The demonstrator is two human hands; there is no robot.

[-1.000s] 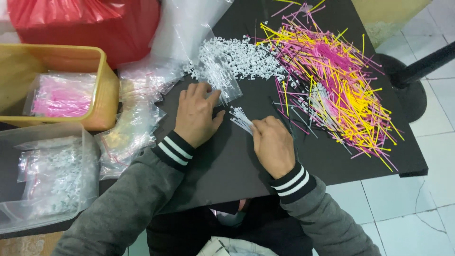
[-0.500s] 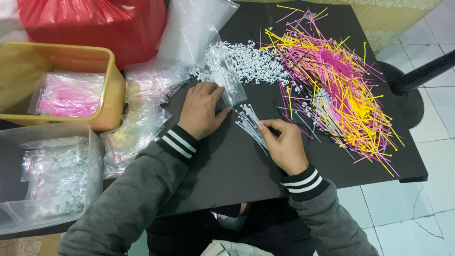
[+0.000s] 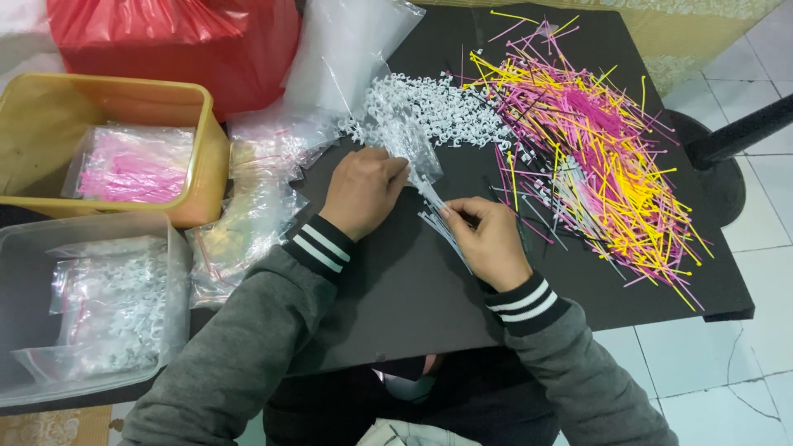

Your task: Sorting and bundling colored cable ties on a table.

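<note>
Head view, looking down on a dark bench. Left hand, grip pressed flat and closed over the mouth of a small clear bag at 12 o'clock of the bench centre; whether a finger sits inside the bag cannot be told. Right hand, grip pinching a bundle of white cable ties between thumb and fingertips.

The bundle's long axis runs from about 11 o'clock to 5 o'clock; its upper end meets the bag just beside the left fingertips, its lower end trails under the right palm. The bag lies at 10 o'clock from the right hand, and the 2 hands are near each other but apart; the left hand is the nearer to the bag, the right the nearer to the ties.

Surroundings: a heap of white clips at 12 o'clock; a loose spread of pink and yellow cable ties at 2 o'clock; filled clear packets at 9 o'clock; a yellow tub holding a pink-filled packet, and a clear tub holding white-filled packets, both off the bench's left edge; a red bag at 11 o'clock.
</note>
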